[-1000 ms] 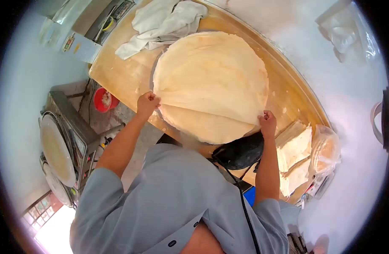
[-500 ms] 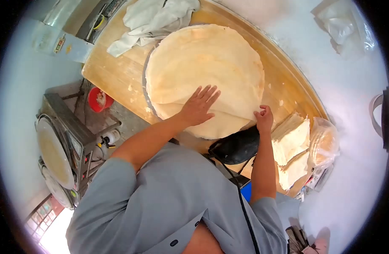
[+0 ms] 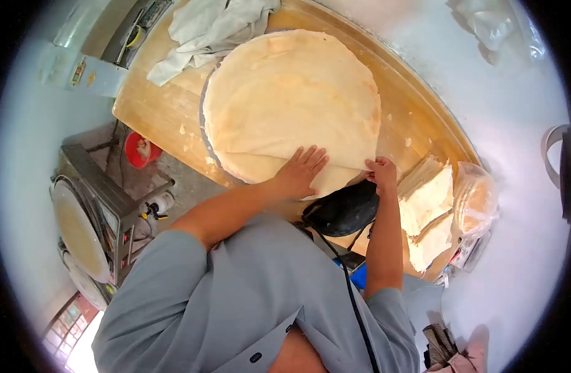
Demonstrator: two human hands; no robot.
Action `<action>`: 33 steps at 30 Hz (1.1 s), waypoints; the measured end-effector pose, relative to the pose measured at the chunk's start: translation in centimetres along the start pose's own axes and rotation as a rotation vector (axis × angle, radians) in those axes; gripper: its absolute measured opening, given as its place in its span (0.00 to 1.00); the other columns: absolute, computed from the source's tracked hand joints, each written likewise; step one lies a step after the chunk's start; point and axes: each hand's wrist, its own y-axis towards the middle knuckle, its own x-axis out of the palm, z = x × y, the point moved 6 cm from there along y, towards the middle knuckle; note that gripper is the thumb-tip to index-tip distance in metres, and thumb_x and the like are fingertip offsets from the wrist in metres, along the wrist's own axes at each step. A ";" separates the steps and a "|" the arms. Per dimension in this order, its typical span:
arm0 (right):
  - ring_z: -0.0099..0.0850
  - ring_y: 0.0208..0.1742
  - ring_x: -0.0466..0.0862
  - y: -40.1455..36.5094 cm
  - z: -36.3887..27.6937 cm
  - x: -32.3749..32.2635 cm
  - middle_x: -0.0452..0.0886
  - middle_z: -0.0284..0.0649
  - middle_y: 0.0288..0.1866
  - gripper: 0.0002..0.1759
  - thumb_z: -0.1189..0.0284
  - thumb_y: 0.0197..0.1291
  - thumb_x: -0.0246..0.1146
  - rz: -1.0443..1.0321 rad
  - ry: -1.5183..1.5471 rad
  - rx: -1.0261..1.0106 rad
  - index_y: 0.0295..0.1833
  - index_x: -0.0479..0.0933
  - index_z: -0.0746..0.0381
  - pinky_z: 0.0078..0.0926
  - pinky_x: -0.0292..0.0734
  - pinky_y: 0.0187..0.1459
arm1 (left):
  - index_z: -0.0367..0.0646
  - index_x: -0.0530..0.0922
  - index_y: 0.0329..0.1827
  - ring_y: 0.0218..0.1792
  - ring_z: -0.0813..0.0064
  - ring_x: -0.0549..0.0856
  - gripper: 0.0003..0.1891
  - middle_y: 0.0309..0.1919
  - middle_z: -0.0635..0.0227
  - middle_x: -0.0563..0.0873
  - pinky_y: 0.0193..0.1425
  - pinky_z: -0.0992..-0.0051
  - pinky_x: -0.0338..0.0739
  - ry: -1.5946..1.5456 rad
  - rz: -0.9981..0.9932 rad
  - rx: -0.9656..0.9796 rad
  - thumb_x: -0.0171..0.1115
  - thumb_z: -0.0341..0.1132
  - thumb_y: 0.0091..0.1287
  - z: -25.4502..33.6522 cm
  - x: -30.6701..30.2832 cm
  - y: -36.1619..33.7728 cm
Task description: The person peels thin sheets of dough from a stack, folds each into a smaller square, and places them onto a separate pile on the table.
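Observation:
A stack of large, thin, round flatbread sheets (image 3: 291, 93) lies on a dark round base on the wooden table. Its top sheet has a crease running along the near side. My left hand (image 3: 301, 172) rests flat on that near part, fingers spread. At the right edge of the stack, my right hand (image 3: 381, 171) pinches the rim of the top sheet between thumb and fingers. Just below the stack's near edge is a black bag (image 3: 342, 210) with a strap.
Folded flatbread pieces (image 3: 426, 199) are piled on the right of the wooden table (image 3: 155, 109), beside a plastic bag (image 3: 475, 199) of round flatbreads. A pale cloth (image 3: 214, 31) lies at the back left. Lower left are a red bucket (image 3: 140, 149) and round griddles (image 3: 80, 230).
My left hand has slid toward the near edge of the stack, and the crease now lies closer to me. My right hand stays at the right rim. The view has shifted slightly.

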 end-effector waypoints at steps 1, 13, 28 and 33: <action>0.24 0.27 0.81 0.1 0.2 -0.1 0.82 0.36 0.33 0.11 0.73 0.59 0.70 -0.025 0.000 0.005 0.45 0.79 0.66 0.22 0.78 0.28 | 0.39 0.52 0.80 0.81 0.52 0.50 0.48 0.81 0.53 0.51 0.82 0.50 0.44 0.015 0.005 -0.003 0.64 0.54 0.64 0.1 0.4 0.0; 0.18 0.31 0.76 -8.1 -10.9 14.4 0.77 0.30 0.29 0.06 0.75 0.59 0.66 -0.354 -0.016 -0.536 0.38 0.76 0.66 0.22 0.75 0.35 | 0.33 0.63 0.73 0.76 0.52 0.60 0.40 0.72 0.52 0.67 0.81 0.53 0.50 0.081 -0.003 -0.017 0.64 0.50 0.63 0.5 0.6 -1.0; 0.38 0.44 0.84 -4.9 -9.4 22.7 0.84 0.43 0.44 0.12 0.67 0.63 0.62 -0.395 -0.389 -0.524 0.48 0.80 0.61 0.37 0.78 0.46 | 0.37 0.72 0.65 0.69 0.54 0.70 0.28 0.64 0.54 0.75 0.76 0.56 0.61 -0.212 0.250 -0.001 0.64 0.38 0.62 -1.7 -1.5 -4.6; 0.47 0.74 0.67 -6.5 -9.6 21.3 0.68 0.50 0.73 0.33 0.59 0.64 0.63 0.149 -0.913 -1.132 0.72 0.67 0.57 0.47 0.62 0.71 | 0.39 0.74 0.62 0.67 0.53 0.72 0.25 0.61 0.55 0.76 0.74 0.54 0.62 -0.046 0.437 -0.200 0.66 0.34 0.61 -3.7 -5.1 -8.2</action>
